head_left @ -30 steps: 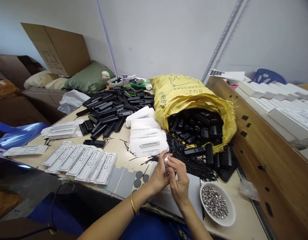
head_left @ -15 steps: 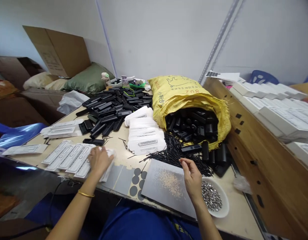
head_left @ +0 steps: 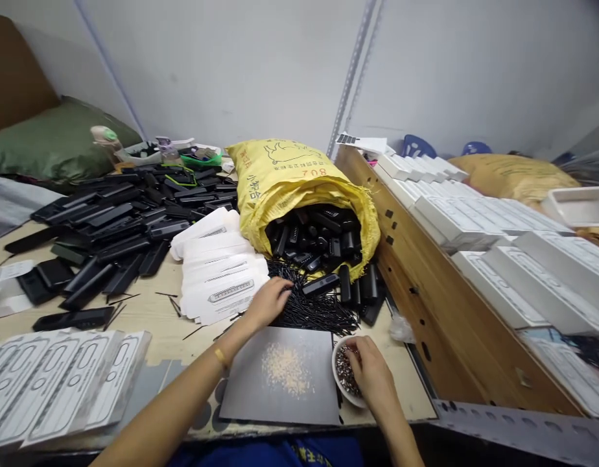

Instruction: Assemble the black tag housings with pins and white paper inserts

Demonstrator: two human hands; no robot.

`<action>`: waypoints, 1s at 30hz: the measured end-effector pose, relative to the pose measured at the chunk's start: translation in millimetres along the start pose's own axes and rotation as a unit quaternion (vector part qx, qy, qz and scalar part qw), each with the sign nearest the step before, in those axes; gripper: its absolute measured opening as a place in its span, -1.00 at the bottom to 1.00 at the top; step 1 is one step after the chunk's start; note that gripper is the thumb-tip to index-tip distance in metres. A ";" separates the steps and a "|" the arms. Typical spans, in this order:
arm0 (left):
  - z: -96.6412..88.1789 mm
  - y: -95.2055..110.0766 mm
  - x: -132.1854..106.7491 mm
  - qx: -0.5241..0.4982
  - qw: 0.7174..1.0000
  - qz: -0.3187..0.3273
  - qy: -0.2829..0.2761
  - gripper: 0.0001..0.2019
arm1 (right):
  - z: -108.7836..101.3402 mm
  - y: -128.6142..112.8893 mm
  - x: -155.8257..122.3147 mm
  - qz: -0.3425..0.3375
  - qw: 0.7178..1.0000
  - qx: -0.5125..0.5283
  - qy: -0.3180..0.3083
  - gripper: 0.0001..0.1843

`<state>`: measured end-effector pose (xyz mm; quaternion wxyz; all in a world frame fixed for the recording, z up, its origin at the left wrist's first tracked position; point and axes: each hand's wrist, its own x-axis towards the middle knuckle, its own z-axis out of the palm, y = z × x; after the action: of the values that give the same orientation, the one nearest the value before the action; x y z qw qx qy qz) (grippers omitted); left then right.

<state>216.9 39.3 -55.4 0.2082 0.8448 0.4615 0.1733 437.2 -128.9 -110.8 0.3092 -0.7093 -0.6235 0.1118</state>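
My left hand (head_left: 269, 303) is at the edge of a pile of thin black sticks (head_left: 319, 314), its fingers curled together against them; whether a stick is between the fingertips is hidden. The fingertips of my right hand (head_left: 375, 370) are bent down into a white bowl (head_left: 339, 383) of small shiny metal pieces (head_left: 347, 370). What they pinch there is too small to make out. Between my hands lies a grey sheet (head_left: 246, 383) with a scatter of small pale bits (head_left: 286, 370) on it.
A yellow woven sack (head_left: 290, 168) full of black handheld devices opens toward me. More black devices (head_left: 119, 227) are heaped at the left. Flat white cartons (head_left: 222, 272) lie beside the sack, and filled boxes (head_left: 70, 383) stand front left. A wooden board (head_left: 401, 285) borders the right side.
My left hand has left the white boxes and moved right to the black sticks. My right hand has gone from above the grey sheet into the bowl. The view has turned right.
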 end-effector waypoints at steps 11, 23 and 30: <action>63.9 38.7 85.4 0.064 0.996 -0.045 -0.044 -0.72 | 2.1 13.6 -9.6 0.040 0.998 0.038 0.011 -0.83; -16.0 27.1 -8.7 -0.433 0.893 -0.088 0.091 -0.69 | -9.7 -30.5 -0.9 0.195 0.868 0.455 0.038 -0.73; -12.8 32.3 -78.3 -0.779 0.506 -0.341 0.146 -0.85 | 30.6 -103.5 9.7 0.175 0.826 0.536 0.016 -0.79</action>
<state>193.2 -40.7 -35.9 0.7548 0.0820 0.4172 0.4995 338.1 -107.3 -72.8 0.6256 -0.5312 -0.3259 0.4693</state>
